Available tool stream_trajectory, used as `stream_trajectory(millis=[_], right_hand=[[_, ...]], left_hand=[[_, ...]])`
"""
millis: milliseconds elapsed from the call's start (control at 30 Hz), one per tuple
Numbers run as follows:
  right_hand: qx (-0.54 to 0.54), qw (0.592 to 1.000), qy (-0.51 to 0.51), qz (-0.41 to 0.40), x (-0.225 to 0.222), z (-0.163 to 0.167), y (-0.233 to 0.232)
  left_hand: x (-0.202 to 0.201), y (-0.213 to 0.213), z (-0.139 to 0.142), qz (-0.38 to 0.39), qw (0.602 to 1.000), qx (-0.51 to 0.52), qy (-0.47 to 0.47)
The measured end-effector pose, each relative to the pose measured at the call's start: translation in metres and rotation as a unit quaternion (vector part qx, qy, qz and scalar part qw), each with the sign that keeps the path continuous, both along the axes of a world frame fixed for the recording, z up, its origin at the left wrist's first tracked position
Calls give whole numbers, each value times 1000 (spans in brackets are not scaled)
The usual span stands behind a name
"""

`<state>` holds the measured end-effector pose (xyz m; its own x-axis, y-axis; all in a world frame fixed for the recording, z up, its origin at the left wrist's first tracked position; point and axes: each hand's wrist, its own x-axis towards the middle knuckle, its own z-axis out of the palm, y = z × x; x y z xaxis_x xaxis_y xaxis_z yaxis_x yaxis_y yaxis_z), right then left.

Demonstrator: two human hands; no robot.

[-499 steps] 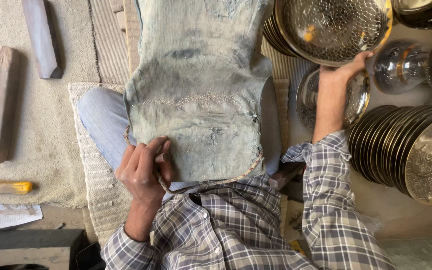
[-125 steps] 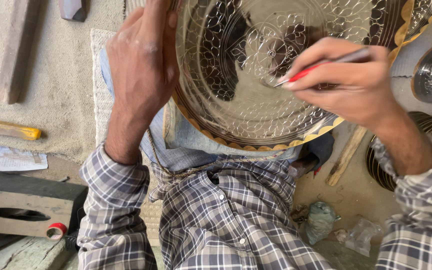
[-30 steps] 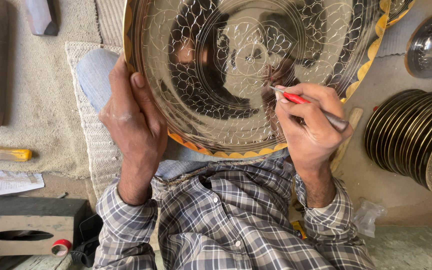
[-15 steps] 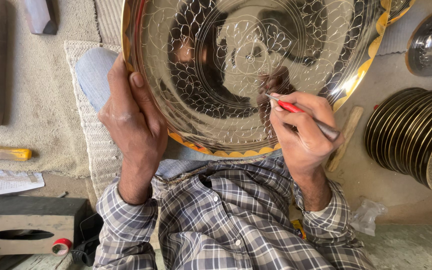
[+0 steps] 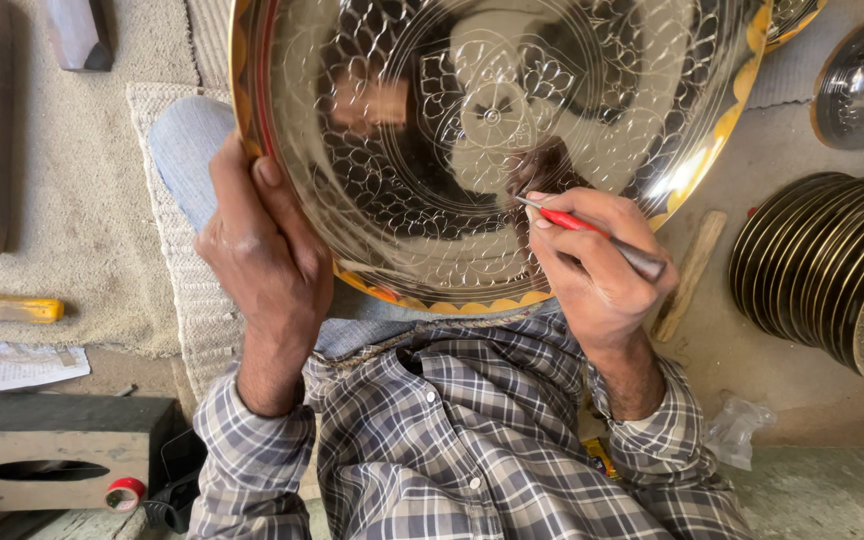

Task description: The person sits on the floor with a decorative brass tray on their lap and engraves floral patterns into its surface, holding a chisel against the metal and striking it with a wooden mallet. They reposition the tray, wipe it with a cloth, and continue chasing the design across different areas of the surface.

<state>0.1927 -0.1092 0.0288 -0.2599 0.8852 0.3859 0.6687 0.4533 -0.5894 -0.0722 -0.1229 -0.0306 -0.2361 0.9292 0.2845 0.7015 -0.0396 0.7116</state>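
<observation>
Polished brass tray (image 5: 432, 160) (floral-engraved, round), slim red-handled engraving tool (image 5: 592, 232) between right-hand fingers (image 5: 552, 215).

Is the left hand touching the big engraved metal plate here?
Touching. The head view shows the left hand gripping the engraved plate at its left rim, thumb lying over the edge onto the shiny face.

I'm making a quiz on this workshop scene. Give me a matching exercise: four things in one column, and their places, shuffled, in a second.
Things:
1. engraved metal plate
2. red-handled tool
3. stack of plates
4. roll of red tape

Places:
A. on edge at the far right
B. gripped at its rim by the left hand
C. beside the grey box, bottom left
D. in the right hand

Pairs: 1-B, 2-D, 3-A, 4-C
</observation>
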Motion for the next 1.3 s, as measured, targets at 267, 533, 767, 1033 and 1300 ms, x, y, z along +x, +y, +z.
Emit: stream_trajectory(millis=[267,533,767,1033,1300], right_hand=[[-17,999,50,-5,1,3,-1],[-23,992,30,118,-6,-1,35],[-55,988,19,143,-3,-2,51],[-22,992,6,126,-9,-1,51],[-22,988,-5,150,-3,-2,51]], left_hand=[[17,-52,17,-46,992,-110,33],[18,-9,7,-8,1000,-24,2],[14,8,5,-17,1000,-4,22],[11,13,3,-25,999,-4,34],[10,13,-2,-30,999,9,35]])
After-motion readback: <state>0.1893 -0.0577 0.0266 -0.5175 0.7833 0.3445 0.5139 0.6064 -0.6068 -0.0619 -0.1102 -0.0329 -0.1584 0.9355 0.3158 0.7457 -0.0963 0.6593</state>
